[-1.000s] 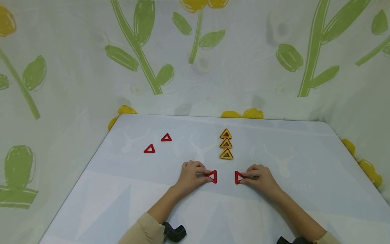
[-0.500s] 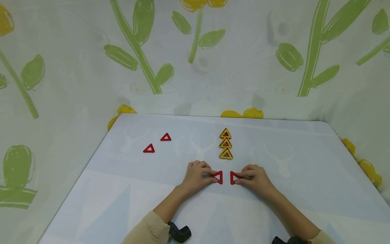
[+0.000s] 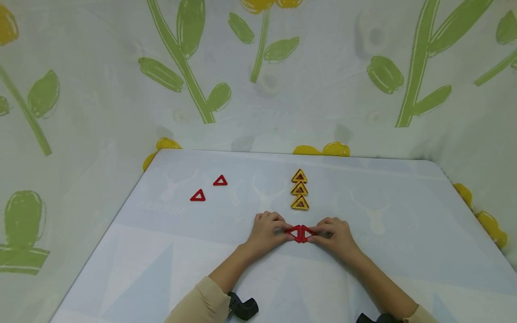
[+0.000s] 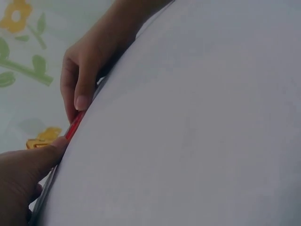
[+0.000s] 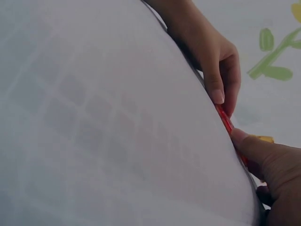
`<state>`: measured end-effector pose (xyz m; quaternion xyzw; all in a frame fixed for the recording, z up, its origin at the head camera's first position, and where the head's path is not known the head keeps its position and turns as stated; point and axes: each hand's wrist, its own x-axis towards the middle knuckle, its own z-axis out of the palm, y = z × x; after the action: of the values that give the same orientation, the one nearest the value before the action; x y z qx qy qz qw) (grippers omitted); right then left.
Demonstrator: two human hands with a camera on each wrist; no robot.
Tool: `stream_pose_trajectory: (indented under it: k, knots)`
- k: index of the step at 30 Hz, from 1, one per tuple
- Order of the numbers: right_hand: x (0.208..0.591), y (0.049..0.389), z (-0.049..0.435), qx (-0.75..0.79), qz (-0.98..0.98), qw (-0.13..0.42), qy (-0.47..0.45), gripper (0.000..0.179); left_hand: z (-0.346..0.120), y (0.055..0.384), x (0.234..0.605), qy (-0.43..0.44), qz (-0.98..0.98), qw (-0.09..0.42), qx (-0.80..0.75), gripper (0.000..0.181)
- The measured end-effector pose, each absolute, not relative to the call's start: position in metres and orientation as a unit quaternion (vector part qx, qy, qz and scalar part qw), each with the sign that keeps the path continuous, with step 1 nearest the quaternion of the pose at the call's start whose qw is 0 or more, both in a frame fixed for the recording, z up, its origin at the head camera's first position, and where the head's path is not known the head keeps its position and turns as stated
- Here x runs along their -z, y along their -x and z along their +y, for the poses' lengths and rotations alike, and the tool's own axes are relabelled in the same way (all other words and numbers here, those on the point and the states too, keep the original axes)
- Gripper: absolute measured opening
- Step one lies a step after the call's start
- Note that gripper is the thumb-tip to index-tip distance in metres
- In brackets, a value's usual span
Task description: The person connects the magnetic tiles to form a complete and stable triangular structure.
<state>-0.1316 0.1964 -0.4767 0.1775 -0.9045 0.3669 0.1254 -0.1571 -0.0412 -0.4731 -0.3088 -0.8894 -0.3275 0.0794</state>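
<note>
Two red triangular frames with hollow middles lie base to base near the table's centre in the head view. My left hand (image 3: 268, 231) pinches the left red triangle (image 3: 299, 233) at its pointed end between thumb and finger. The right red triangle (image 3: 304, 233) is pinched the same way by my right hand (image 3: 336, 234). Their straight sides meet or nearly meet, tips pointing outward. In the left wrist view the red edge (image 4: 75, 126) shows between both hands' fingertips; the right wrist view shows the red edge (image 5: 225, 118) likewise.
Just beyond the hands, three yellow triangles with brown centres (image 3: 300, 189) form a column. Two more red triangles, a nearer one (image 3: 198, 195) and a farther one (image 3: 220, 181), lie at the back left. The white table (image 3: 133, 269) stands against a flower-patterned curtain (image 3: 307, 112).
Both hands have moved toward each other, bringing their red triangles from well apart to side by side. The yellow column and the two back-left red triangles stay in place.
</note>
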Motion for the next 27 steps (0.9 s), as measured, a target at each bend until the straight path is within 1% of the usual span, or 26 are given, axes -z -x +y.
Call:
stream_pose_trajectory:
  k: [3,10,14,20,24,27]
  knots:
    - [0.477,0.131,0.196,-0.363,-0.904,0.134,-0.183,0.024,-0.04,0.157,0.473,0.308,-0.89,0.081,0.327,0.026]
    - [0.475,0.13,0.196,-0.363,-0.903,0.135,-0.185,0.023,-0.038,0.156,0.471,0.301,-0.895,0.08,0.32,0.025]
    - [0.475,0.131,0.197,-0.365,-0.903,0.132,-0.183,0.023,-0.04,0.157,0.47,0.296,-0.897,0.06,0.321,0.026]
    - [0.476,0.131,0.197,-0.372,-0.907,0.102,-0.168,0.023,-0.053,0.163,0.47,0.263,-0.898,0.025,0.351,0.029]
    - [0.476,0.131,0.198,-0.376,-0.909,0.09,-0.156,0.023,-0.063,0.17,0.468,0.243,-0.897,0.027,0.369,0.031]
    - [0.475,0.131,0.198,-0.382,-0.908,0.085,-0.152,0.023,-0.07,0.177,0.466,0.224,-0.898,0.045,0.376,0.031]
